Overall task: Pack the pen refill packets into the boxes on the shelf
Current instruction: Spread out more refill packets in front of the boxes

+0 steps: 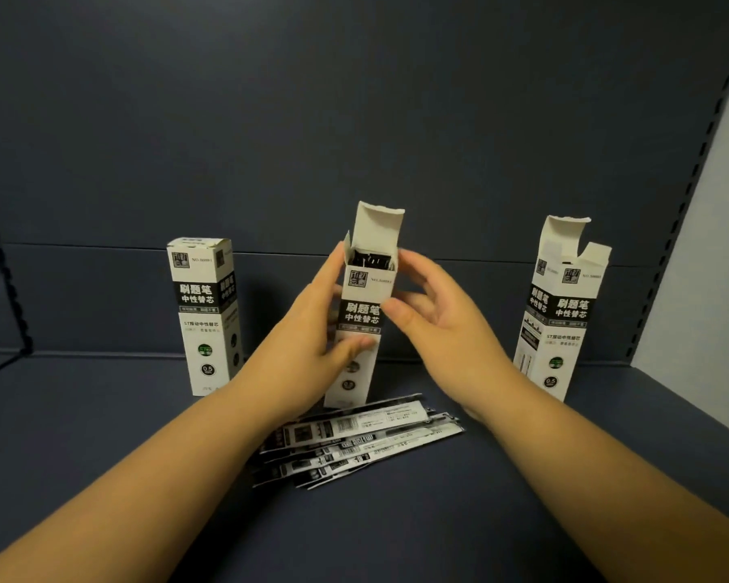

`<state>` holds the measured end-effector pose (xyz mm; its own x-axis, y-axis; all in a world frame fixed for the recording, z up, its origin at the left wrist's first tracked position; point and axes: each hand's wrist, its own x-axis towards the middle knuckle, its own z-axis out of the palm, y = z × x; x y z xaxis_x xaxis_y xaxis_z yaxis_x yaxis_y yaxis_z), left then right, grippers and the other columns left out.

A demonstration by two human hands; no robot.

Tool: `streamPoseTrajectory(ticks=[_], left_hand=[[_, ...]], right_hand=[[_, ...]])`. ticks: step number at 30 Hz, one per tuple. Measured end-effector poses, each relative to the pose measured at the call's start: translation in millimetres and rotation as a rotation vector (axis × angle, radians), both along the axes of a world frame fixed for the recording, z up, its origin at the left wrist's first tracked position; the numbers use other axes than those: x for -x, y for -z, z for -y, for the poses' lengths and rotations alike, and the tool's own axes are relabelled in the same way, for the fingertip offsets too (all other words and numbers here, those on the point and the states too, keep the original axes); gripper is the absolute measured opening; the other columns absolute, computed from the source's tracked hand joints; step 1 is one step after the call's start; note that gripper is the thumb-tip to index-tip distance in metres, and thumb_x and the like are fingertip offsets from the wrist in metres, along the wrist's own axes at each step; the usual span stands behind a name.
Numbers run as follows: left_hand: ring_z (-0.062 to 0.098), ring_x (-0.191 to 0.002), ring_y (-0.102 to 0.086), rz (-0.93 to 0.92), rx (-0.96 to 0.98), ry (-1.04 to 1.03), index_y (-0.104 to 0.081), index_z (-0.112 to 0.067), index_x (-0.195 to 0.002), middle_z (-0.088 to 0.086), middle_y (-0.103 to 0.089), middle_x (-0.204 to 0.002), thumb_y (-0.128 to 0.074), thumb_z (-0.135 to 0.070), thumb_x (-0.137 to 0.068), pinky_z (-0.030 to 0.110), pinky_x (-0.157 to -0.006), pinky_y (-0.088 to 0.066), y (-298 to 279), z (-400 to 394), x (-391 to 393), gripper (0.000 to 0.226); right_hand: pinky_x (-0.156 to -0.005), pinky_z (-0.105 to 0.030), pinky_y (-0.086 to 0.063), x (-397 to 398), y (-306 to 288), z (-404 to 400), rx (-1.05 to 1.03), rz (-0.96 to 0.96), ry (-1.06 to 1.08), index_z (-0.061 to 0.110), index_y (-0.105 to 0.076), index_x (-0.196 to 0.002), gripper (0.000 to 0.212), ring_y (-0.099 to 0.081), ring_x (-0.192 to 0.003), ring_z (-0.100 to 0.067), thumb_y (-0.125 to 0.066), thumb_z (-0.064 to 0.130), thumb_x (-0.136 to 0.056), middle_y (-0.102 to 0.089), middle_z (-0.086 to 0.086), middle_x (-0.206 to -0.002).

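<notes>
Three tall white-and-black boxes stand on the dark shelf point(102, 435). The middle box point(365, 288) has its top flap up, and dark refill packets show inside its mouth. My left hand point(312, 330) grips this box from the left, thumb across its front. My right hand point(442, 313) is at the box's upper right corner, thumb touching the front and fingers spread by the top edge. The left box point(205, 317) is closed. The right box point(562, 313) stands open, leaning slightly. Several flat refill packets point(363, 439) lie fanned on the shelf in front of the middle box.
A dark back panel point(354, 119) closes the shelf behind the boxes. A slotted upright point(687, 195) and a pale wall point(716, 267) bound the right side. A black wire edge point(5, 284) runs down at the far left.
</notes>
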<state>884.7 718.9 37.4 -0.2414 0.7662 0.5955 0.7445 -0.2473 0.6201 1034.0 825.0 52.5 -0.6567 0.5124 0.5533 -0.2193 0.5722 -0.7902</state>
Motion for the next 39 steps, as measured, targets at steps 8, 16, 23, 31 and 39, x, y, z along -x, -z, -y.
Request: streamPoseTrajectory(ticks=[8,16,23,31,39], left_hand=[[-0.004,-0.112,-0.062,0.123,-0.086,0.031,-0.038,-0.043,-0.141,-0.014,-0.059,-0.129,-0.056,-0.016,-0.101,0.009,-0.084,-0.05,-12,-2,12,0.052],[0.008,-0.111,-0.066,0.14,-0.057,0.045,-0.049,-0.038,-0.137,-0.009,-0.064,-0.127,-0.051,-0.018,-0.104,0.024,-0.091,-0.054,-17,-8,16,0.038],[0.001,-0.112,-0.065,0.179,-0.058,0.055,-0.048,-0.041,-0.138,-0.016,-0.065,-0.126,-0.052,-0.018,-0.104,0.011,-0.086,-0.05,-14,-8,11,0.042],[0.003,-0.109,-0.067,0.242,-0.124,0.018,-0.043,-0.033,-0.132,-0.015,-0.067,-0.123,-0.057,-0.017,-0.1,0.02,-0.088,-0.053,-6,-14,15,0.038],[0.0,-0.113,-0.065,0.202,-0.128,-0.016,-0.035,-0.042,-0.138,-0.017,-0.065,-0.126,-0.057,-0.018,-0.1,0.015,-0.086,-0.053,-4,-13,15,0.05]], right_hand=[[-0.1,-0.031,-0.054,25,-20,-23,-0.168,0.019,0.009,0.022,-0.06,-0.131,0.034,-0.062,-0.118,-0.003,-0.065,0.016,-0.097,-0.061,0.011,-0.132],[-0.094,-0.036,-0.058,33,-27,-46,-0.183,-0.095,-0.036,0.01,-0.069,-0.114,0.024,-0.068,-0.113,-0.012,-0.074,0.011,-0.09,-0.071,0.001,-0.119],[-0.092,-0.042,-0.058,35,-30,-47,-0.188,-0.141,-0.041,0.019,-0.063,-0.111,0.015,-0.069,-0.107,-0.014,-0.065,0.017,-0.097,-0.072,-0.001,-0.11],[-0.091,-0.033,-0.057,29,-32,-51,-0.369,-0.025,0.024,0.022,-0.068,-0.117,0.018,-0.066,-0.109,-0.009,-0.056,0.023,-0.103,-0.069,0.005,-0.114],[-0.091,-0.035,-0.057,34,-33,-45,-0.291,-0.041,0.043,0.021,-0.073,-0.114,0.022,-0.067,-0.104,-0.008,-0.055,0.028,-0.103,-0.072,0.01,-0.109]])
